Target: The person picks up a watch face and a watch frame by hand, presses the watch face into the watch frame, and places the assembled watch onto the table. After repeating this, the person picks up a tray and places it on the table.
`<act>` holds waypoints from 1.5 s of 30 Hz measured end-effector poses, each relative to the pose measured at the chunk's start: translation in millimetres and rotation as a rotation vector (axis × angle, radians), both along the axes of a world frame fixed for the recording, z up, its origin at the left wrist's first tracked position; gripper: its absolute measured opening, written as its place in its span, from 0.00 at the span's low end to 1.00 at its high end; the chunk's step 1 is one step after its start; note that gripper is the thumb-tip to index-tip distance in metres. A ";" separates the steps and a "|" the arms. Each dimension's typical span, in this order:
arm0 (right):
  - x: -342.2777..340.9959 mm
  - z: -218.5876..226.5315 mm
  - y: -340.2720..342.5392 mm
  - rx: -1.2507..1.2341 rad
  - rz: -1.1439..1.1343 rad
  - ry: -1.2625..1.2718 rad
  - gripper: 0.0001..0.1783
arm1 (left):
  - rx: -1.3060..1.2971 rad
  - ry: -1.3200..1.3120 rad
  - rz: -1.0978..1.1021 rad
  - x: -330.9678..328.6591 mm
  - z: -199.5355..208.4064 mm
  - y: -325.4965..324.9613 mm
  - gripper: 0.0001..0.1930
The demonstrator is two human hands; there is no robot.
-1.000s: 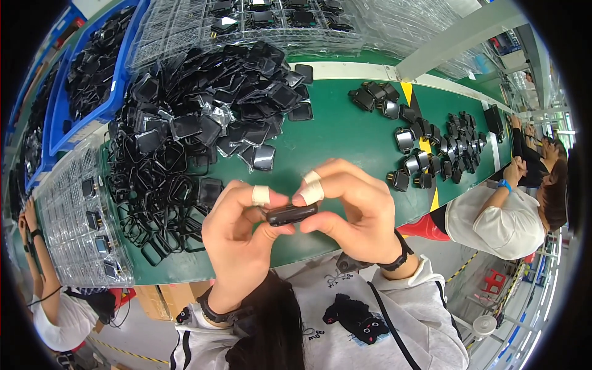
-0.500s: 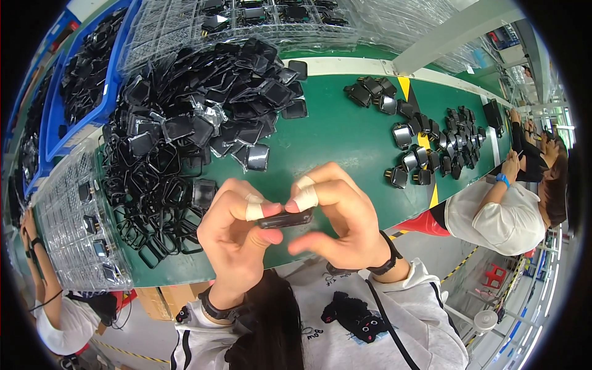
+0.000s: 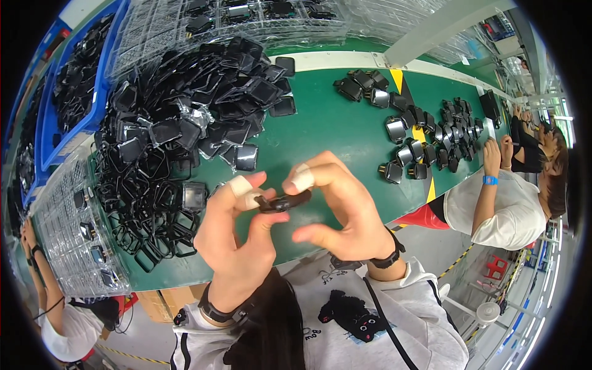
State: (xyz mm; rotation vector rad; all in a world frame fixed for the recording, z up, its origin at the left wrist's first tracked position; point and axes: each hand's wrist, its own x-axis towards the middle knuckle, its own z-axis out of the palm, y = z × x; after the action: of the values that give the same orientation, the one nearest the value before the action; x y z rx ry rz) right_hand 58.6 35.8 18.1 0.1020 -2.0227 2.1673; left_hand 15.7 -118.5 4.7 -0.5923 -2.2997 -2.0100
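My left hand (image 3: 237, 237) pinches a small black casing piece (image 3: 277, 203) between thumb and fingers, above the near edge of the green table. The piece is seen nearly edge-on and looks uneven on its left side; its face is hidden. My right hand (image 3: 348, 216) is at the piece's right end, its index fingertip against the top and its thumb stretched away below. Pale tape wraps fingers of both hands. Left of my hands lies a tangle of thin black square frames (image 3: 148, 246). Beyond them is a heap of black square screen panels (image 3: 216, 92), some in clear film.
Black square modules (image 3: 398, 129) lie in groups on the right of the green table (image 3: 308, 135). Blue bins (image 3: 80, 117) hold black parts at left. Clear trays (image 3: 74, 246) stand at left and back. A grey post (image 3: 444, 31) rises behind. Co-workers (image 3: 509, 206) sit at both sides.
The black piece has tilted, and a raised or parted edge now shows at its left. My left index finger has lifted off it. The whole view has shifted slightly.
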 end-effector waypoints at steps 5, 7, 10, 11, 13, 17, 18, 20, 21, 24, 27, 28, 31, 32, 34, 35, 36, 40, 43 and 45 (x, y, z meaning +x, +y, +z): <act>0.1 -3.7 1.5 0.431 -0.156 0.125 0.14 | -0.138 0.333 -0.086 -4.5 -5.9 8.8 0.18; 5.1 -9.0 5.4 0.455 -0.233 0.169 0.15 | -0.136 0.314 -0.137 -5.5 -10.1 14.4 0.17; 7.9 -16.2 17.7 0.442 -0.239 0.069 0.14 | -0.194 0.089 -0.182 -7.8 -10.6 28.0 0.15; 9.8 -14.7 27.9 0.552 -0.218 -0.002 0.18 | -0.207 0.012 -0.232 -10.9 -12.7 36.6 0.15; 19.7 -12.1 41.7 0.611 -0.357 0.023 0.20 | -0.230 -0.070 -0.310 -19.5 -16.0 51.4 0.17; 58.8 -19.5 97.8 0.928 -0.687 -0.037 0.26 | -0.445 0.093 -0.266 -62.0 -31.6 99.3 0.15; 66.6 -21.1 113.6 1.028 -0.747 -0.053 0.27 | -0.480 0.145 -0.255 -76.2 -34.4 105.5 0.15; 80.2 -29.4 139.6 1.127 -0.816 -0.168 0.28 | -0.573 0.178 -0.276 -99.8 -45.8 117.0 0.13; 88.2 -41.1 157.5 1.151 -0.791 -0.187 0.29 | -0.648 0.234 -0.264 -104.3 -43.5 126.1 0.13; 96.2 -42.8 187.3 1.266 -0.699 -0.266 0.34 | -0.870 0.411 -0.198 -111.6 -29.0 146.4 0.13; 97.4 -43.9 209.4 1.328 -0.601 -0.339 0.39 | -0.896 0.661 -0.134 -111.2 -28.4 175.0 0.16; 93.8 -44.5 214.1 1.363 -0.561 -0.346 0.40 | -0.779 0.784 -0.112 -111.0 -30.5 183.9 0.17; 86.7 -45.9 228.0 1.404 -0.514 -0.367 0.42 | -0.579 0.823 -0.340 -101.9 -45.9 222.3 0.26; 83.1 -44.5 228.9 1.417 -0.480 -0.382 0.42 | -0.689 0.759 -0.388 -98.0 -53.2 228.4 0.28; 81.7 -46.1 230.5 1.420 -0.409 -0.413 0.43 | -0.806 0.748 -0.493 -87.1 -57.3 238.9 0.30; 80.9 -45.2 229.9 1.454 -0.373 -0.420 0.43 | -0.831 0.776 -0.506 -83.1 -57.3 240.1 0.30; 82.5 -45.8 227.8 1.481 -0.338 -0.437 0.43 | -0.857 0.801 -0.530 -77.1 -55.8 239.3 0.31; 77.5 -43.5 221.0 1.525 -0.312 -0.382 0.43 | -0.888 0.873 -0.553 -69.4 -53.5 233.3 0.31; 76.8 -45.0 204.4 1.542 -0.292 -0.360 0.44 | -0.869 0.832 -0.592 -63.0 -52.1 220.7 0.33; 76.8 -48.4 192.5 1.543 -0.300 -0.331 0.44 | -0.887 0.841 -0.605 -58.5 -49.9 205.7 0.35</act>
State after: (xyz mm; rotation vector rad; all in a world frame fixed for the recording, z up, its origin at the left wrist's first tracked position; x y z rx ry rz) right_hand 135.4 228.3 -30.3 -0.3539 -3.0514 0.0891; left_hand -42.8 87.2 -45.2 -1.8736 -2.3876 -0.3953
